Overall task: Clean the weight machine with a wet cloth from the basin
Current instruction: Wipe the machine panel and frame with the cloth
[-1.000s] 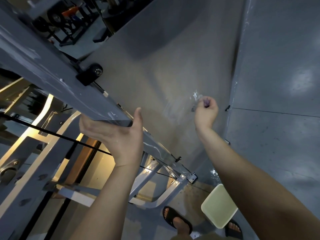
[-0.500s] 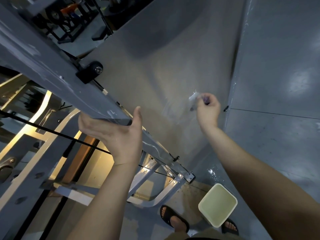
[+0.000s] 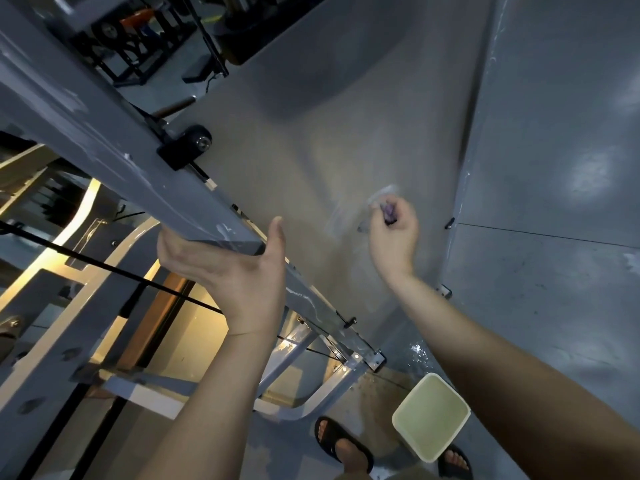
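The weight machine's grey upright beam runs from upper left down to the floor, next to a clear shield panel. My left hand grips the beam's edge, thumb up on the near side, fingers wrapped behind it. My right hand is curled round a small purple cloth and presses it on the panel, where wet smears show. The pale square basin of water stands on the floor below, by my feet.
White frame bars and a black cable lie behind the beam. A black pulley is bolted to the beam. A grey wall stands at right. Other gym equipment fills the far background. My sandalled feet stand by the basin.
My right hand has shifted slightly left and down on the panel with the cloth, spreading the wet smear. My left hand keeps its hold on the beam.
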Action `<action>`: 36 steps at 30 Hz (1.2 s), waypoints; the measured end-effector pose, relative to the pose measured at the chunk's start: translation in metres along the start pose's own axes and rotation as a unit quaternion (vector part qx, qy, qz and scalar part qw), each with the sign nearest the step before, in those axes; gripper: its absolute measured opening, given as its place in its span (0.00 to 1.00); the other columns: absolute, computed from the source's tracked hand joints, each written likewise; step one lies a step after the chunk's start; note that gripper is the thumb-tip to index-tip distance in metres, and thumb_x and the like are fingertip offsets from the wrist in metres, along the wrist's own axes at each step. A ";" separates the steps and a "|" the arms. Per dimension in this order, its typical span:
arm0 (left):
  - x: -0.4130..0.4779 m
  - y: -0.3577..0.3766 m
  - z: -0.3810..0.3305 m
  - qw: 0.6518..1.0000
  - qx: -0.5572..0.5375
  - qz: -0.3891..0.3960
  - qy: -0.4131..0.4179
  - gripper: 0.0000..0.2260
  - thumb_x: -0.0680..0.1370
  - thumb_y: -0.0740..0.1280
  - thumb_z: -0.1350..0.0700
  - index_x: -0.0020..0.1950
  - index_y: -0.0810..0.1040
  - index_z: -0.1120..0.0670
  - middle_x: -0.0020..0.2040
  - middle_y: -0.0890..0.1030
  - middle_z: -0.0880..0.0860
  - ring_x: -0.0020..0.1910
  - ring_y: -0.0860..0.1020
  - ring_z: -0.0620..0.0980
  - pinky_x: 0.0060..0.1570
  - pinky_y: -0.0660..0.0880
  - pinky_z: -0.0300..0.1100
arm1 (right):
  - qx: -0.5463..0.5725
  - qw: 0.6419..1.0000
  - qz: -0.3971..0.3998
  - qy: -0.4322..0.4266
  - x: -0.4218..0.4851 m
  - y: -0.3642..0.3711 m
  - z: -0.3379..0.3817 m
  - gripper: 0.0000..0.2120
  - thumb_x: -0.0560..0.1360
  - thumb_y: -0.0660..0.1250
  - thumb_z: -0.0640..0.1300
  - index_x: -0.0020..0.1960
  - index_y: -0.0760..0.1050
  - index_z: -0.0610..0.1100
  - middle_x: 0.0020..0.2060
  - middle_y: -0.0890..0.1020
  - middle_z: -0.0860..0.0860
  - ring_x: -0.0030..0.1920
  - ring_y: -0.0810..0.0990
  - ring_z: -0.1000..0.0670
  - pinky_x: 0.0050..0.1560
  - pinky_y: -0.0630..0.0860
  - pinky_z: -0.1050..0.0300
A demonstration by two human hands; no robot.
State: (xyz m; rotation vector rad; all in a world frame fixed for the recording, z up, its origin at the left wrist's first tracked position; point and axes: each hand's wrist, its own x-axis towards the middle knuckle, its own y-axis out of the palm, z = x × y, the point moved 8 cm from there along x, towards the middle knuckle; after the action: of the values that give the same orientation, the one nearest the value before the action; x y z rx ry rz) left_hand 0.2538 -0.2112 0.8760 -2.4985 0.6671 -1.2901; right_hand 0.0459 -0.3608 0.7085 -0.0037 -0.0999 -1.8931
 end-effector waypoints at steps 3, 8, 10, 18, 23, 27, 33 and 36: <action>-0.001 -0.001 -0.002 1.000 0.011 -0.001 0.004 0.46 0.70 0.82 0.50 0.72 0.58 0.71 0.68 0.60 0.70 0.70 0.64 0.66 0.72 0.69 0.57 | -0.020 0.999 0.027 -0.011 0.017 -0.016 -0.002 0.04 0.77 0.69 0.39 0.44 0.77 0.45 0.39 0.74 0.48 0.39 0.72 0.52 0.43 0.73 0.57; 0.001 -0.001 -0.004 0.999 0.025 -0.007 0.022 0.46 0.70 0.81 0.48 0.75 0.53 0.54 0.69 0.60 0.70 0.71 0.64 0.66 0.72 0.68 0.59 | -0.019 0.997 -0.069 0.010 0.015 -0.008 0.007 0.07 0.76 0.67 0.48 0.39 0.72 0.54 0.38 0.75 0.50 0.41 0.73 0.50 0.48 0.75 0.47; 0.000 -0.001 -0.002 0.999 0.036 -0.011 0.017 0.47 0.70 0.81 0.48 0.74 0.55 0.65 0.68 0.61 0.71 0.70 0.64 0.66 0.72 0.68 0.58 | -0.022 0.998 0.022 -0.046 -0.005 -0.002 0.016 0.09 0.77 0.69 0.42 0.42 0.74 0.54 0.40 0.76 0.51 0.41 0.75 0.54 0.48 0.73 0.57; 0.000 0.000 0.000 0.999 0.048 -0.010 0.020 0.47 0.71 0.80 0.47 0.74 0.55 0.67 0.69 0.60 0.71 0.70 0.64 0.67 0.72 0.68 0.59 | 0.006 0.999 -0.034 -0.035 0.010 -0.003 0.024 0.08 0.77 0.68 0.43 0.42 0.73 0.51 0.38 0.73 0.53 0.40 0.72 0.54 0.47 0.72 0.56; 0.001 -0.002 -0.001 0.999 0.046 -0.007 0.010 0.47 0.70 0.81 0.48 0.73 0.58 0.72 0.69 0.61 0.72 0.70 0.64 0.65 0.74 0.67 0.55 | -0.044 0.999 0.001 -0.018 0.026 -0.020 0.002 0.07 0.78 0.67 0.37 0.45 0.75 0.47 0.40 0.76 0.51 0.39 0.74 0.55 0.44 0.75 0.52; -0.001 -0.003 -0.003 0.999 0.044 -0.012 0.007 0.46 0.71 0.80 0.46 0.72 0.58 0.73 0.68 0.62 0.72 0.70 0.63 0.61 0.75 0.62 0.44 | 0.025 0.995 -0.098 0.025 0.032 -0.017 0.025 0.11 0.80 0.66 0.37 0.43 0.70 0.48 0.36 0.72 0.53 0.34 0.71 0.61 0.42 0.73 0.63; 0.000 -0.004 0.000 0.999 0.042 -0.008 0.005 0.47 0.71 0.80 0.46 0.74 0.57 0.71 0.69 0.60 0.71 0.70 0.62 0.61 0.75 0.63 0.47 | -0.043 0.995 0.021 -0.090 -0.015 0.002 0.017 0.04 0.79 0.67 0.40 0.51 0.75 0.48 0.45 0.78 0.47 0.45 0.77 0.51 0.52 0.76 0.56; 0.001 -0.004 0.001 1.000 0.030 -0.008 -0.004 0.48 0.71 0.80 0.46 0.74 0.57 0.71 0.70 0.60 0.70 0.70 0.60 0.56 0.75 0.58 0.40 | -0.052 0.996 -0.071 0.013 0.030 -0.011 -0.045 0.05 0.74 0.63 0.49 0.46 0.71 0.60 0.39 0.77 0.49 0.42 0.80 0.38 0.50 0.81 0.38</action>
State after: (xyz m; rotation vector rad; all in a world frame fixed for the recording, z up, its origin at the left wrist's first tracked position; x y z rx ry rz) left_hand 0.2559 -0.2085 0.8777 -2.4645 0.5994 -1.2844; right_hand 0.0279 -0.3894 0.6646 -0.0443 0.0177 -2.0376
